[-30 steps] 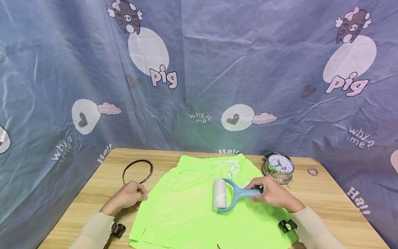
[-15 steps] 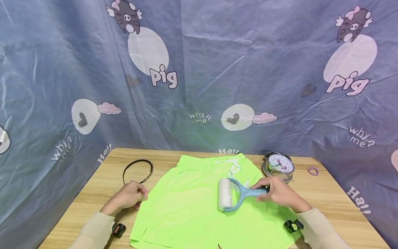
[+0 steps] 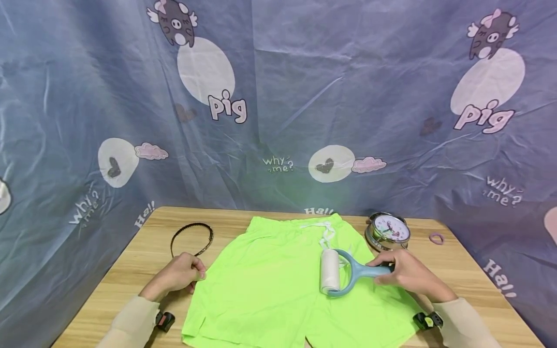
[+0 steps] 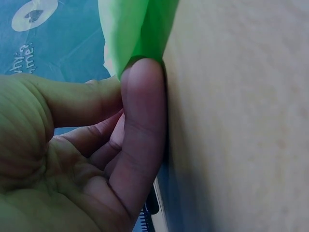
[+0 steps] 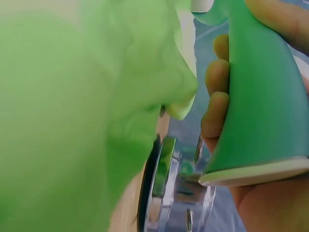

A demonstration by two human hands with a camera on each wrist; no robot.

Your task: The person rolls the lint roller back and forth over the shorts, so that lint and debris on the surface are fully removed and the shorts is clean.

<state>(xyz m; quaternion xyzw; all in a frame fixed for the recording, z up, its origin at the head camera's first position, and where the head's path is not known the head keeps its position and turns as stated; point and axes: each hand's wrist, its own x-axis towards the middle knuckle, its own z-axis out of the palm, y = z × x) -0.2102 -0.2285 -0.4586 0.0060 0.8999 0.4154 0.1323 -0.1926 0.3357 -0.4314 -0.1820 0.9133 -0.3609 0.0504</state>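
Neon green shorts (image 3: 256, 285) lie spread on the wooden table, waistband and white drawstring toward the back. My left hand (image 3: 177, 275) pinches their left edge between thumb and fingers; in the left wrist view the green fabric (image 4: 137, 34) comes out from between the thumb and a fingertip. With my right hand (image 3: 406, 273) I grip the blue handle of a lint roller (image 3: 361, 271). Its white roll (image 3: 329, 271) sits on the right half of the shorts, below the drawstring. The right wrist view shows fingers (image 5: 217, 113) wrapped around the handle (image 5: 265, 101).
A silver twin-bell alarm clock (image 3: 387, 232) stands behind my right hand, close to the shorts. Farther right lies a small purple hair tie (image 3: 436, 239). A black headband (image 3: 211, 236) rests at the back left. A blue printed curtain (image 3: 278, 106) hangs behind the table (image 3: 130, 261).
My right hand has moved the lint roller to the right across the shorts, from near their middle toward the right leg. The left hand has stayed at the left edge.
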